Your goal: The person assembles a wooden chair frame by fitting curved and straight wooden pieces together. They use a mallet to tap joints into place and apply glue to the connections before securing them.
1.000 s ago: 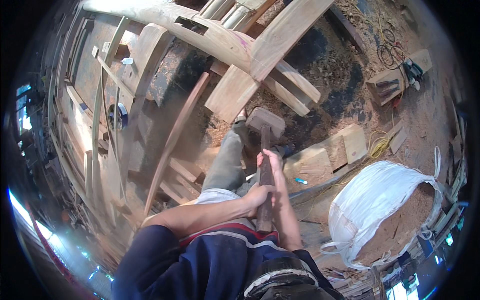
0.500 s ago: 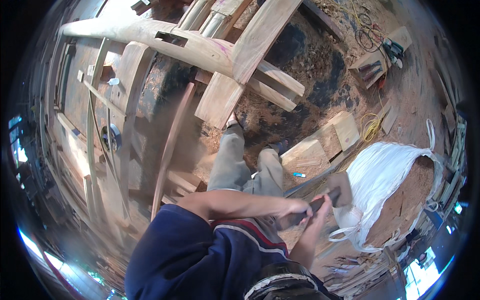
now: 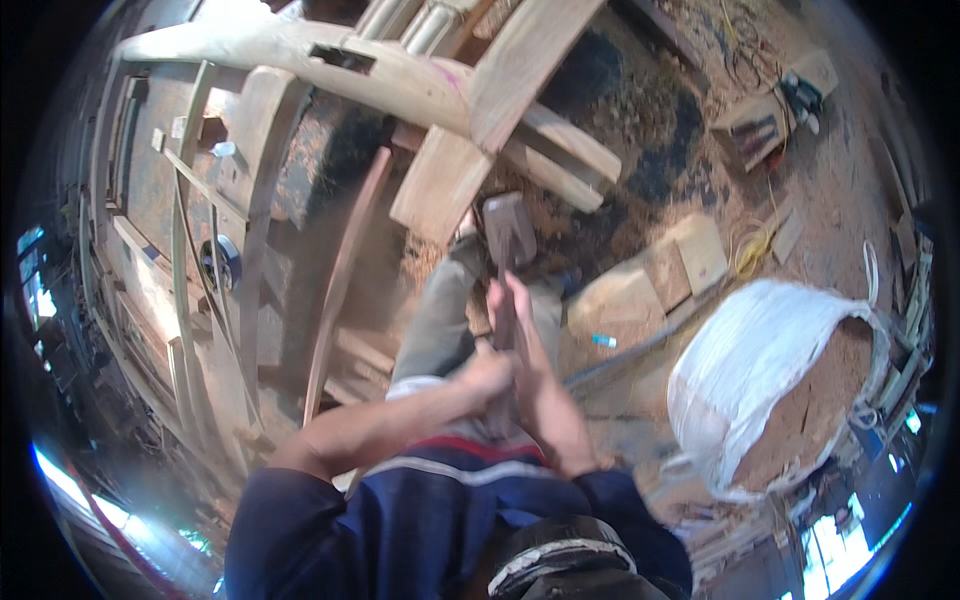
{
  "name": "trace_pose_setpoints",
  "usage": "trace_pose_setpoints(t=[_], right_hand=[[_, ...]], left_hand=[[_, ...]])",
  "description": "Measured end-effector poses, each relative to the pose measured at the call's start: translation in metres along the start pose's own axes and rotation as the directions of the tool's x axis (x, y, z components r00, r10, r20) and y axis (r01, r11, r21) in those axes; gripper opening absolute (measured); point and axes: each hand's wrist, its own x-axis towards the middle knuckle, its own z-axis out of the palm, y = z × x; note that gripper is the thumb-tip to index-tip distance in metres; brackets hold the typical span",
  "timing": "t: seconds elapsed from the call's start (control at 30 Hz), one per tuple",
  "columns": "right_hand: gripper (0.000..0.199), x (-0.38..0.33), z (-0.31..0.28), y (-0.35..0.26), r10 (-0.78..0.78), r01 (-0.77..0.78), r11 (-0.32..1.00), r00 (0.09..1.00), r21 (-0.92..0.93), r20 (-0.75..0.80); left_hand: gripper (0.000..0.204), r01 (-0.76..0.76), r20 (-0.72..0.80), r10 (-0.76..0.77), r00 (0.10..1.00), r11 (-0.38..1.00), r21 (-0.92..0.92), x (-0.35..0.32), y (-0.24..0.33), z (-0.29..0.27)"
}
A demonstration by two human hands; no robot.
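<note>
In front of my body I hold a mallet [image 3: 512, 230], with a dark, blocky head pointing away from me and a long dark handle. My left hand [image 3: 485, 370] is closed round the lower part of the handle. Higher up, nearer the head, my right hand [image 3: 512, 298] grips it too. Motion slightly blurs both hands. The mallet's head is over my legs, just short of a square-ended timber block [image 3: 440, 185]. That block is joined to a long rounded wooden beam [image 3: 400, 85] with a slot cut in it. A broad plank [image 3: 535, 60] crosses the beam.
On my right stands a white woven sack [image 3: 730, 350] filled with sawdust. Cut wood blocks [image 3: 640, 285] lie between it and my legs. Farther right, a wooden box [image 3: 750, 130] holds tools near a yellow cord [image 3: 752, 252]. A long wooden strip [image 3: 345, 280] leans at my left.
The mallet has swung from my right side, near the sack, to the front of my body. Both hands moved left with it, still gripping the handle.
</note>
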Motion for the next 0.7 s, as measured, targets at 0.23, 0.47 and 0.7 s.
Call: trace_pose_setpoints(t=[0.23, 0.47, 0.7], right_hand=[[0.031, -0.11, -0.065, -0.031, 0.116, -0.117, 0.991, 0.993, -0.059, -0.021], [0.03, -0.293, -0.109, -0.062, -0.334, 0.258, 0.925, 0.902, -0.278, -0.274], [0.024, -0.304, -0.143, -0.095, -0.527, 0.703, 0.706, 0.443, -0.083, -0.725]], left_hand=[[0.021, 0.211, 0.374, -0.102, 0.922, 0.942, -0.263, -0.045, -0.04, 0.077], [0.02, 0.304, 0.517, -0.311, 0.798, 0.947, 0.102, -0.071, -0.074, 0.16], [0.017, 0.296, 0.809, -0.466, 0.358, 0.879, 0.375, 0.04, -0.037, 0.163]])
